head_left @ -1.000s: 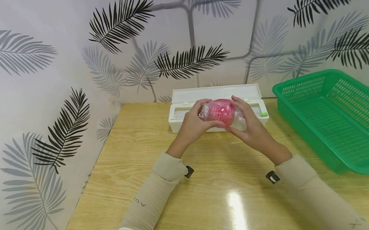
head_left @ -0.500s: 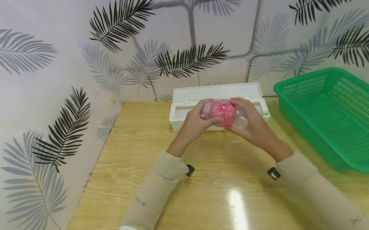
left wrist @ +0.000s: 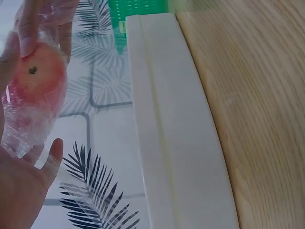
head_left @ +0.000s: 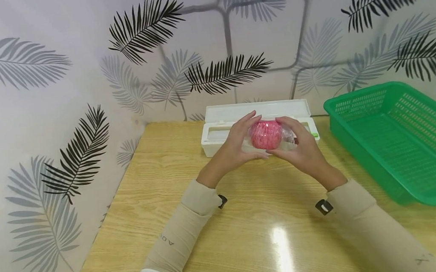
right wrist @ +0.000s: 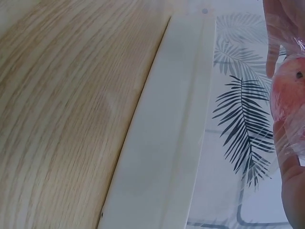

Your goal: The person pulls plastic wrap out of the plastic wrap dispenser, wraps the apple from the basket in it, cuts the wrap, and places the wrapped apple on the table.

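A pinkish-red apple (head_left: 266, 135) wrapped in clear cling film is held up in front of the white box (head_left: 219, 146). My right hand (head_left: 304, 148) holds it from the right, thumb below and fingers above. On its left side my left hand (head_left: 233, 145) is spread around the fruit, thumb and fingers extended and apart. The left wrist view shows the apple's (left wrist: 38, 78) dark stem or blossom hollow through crinkled film, and the left thumb (left wrist: 53, 155) stretched out. In the right wrist view the apple (right wrist: 290, 90) is cut off at the edge.
The white box resembles a cling film dispenser, its lid (head_left: 256, 110) raised and a green piece (head_left: 315, 135) at its right end. A green plastic basket (head_left: 399, 139) stands to the right on the wooden table (head_left: 248, 231). A leaf-patterned wall covering (head_left: 168, 93) rises behind.
My left hand has loosened, its fingers and thumb spreading away from the apple. The apple has turned slightly in the right hand, showing a smoother pink side.
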A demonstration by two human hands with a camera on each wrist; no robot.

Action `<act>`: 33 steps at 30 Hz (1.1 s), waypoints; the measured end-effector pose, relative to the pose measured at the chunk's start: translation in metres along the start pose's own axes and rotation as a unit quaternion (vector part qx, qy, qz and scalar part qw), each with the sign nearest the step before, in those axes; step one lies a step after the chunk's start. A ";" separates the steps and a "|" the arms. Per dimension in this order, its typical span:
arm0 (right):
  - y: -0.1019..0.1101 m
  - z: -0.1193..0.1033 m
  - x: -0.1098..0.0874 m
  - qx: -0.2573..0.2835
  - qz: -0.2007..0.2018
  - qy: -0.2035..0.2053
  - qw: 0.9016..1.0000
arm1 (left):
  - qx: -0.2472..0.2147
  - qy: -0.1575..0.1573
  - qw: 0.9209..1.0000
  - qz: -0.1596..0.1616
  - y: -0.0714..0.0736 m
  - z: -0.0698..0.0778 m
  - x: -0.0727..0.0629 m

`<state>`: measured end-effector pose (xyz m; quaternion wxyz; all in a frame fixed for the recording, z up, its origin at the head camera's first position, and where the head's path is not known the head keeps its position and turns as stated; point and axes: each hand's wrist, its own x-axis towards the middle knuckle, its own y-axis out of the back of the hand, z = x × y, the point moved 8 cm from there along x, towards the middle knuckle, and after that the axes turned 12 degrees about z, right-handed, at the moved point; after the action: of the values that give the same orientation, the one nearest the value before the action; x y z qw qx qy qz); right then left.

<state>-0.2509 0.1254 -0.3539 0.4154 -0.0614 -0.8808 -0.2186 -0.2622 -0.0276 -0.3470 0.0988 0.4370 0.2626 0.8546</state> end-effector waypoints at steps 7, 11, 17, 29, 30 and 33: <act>0.002 -0.004 0.000 0.068 -0.011 -0.120 0.990 | 0.059 -0.065 0.996 0.016 -0.001 0.002 -0.002; 0.005 -0.014 0.002 0.089 -0.012 -0.159 0.983 | 0.061 -0.068 0.996 0.022 -0.002 0.003 0.000; 0.005 -0.009 0.002 0.086 -0.017 -0.192 0.977 | 0.095 -0.076 0.992 0.024 -0.004 0.002 0.001; -0.002 0.028 -0.004 0.093 -0.025 -0.229 0.969 | 0.113 -0.121 0.985 0.049 -0.007 0.011 0.002; -0.002 0.029 -0.005 0.090 -0.025 -0.232 0.968 | 0.111 -0.122 0.985 0.048 -0.008 0.011 0.002; -0.001 0.026 -0.004 0.077 -0.031 -0.240 0.967 | 0.099 -0.128 0.986 0.047 -0.008 0.012 0.001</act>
<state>-0.2674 0.1366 -0.3717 0.1883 -0.0527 -0.9703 -0.1422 -0.2538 -0.0160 -0.3443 0.0476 0.5623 0.3101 0.7651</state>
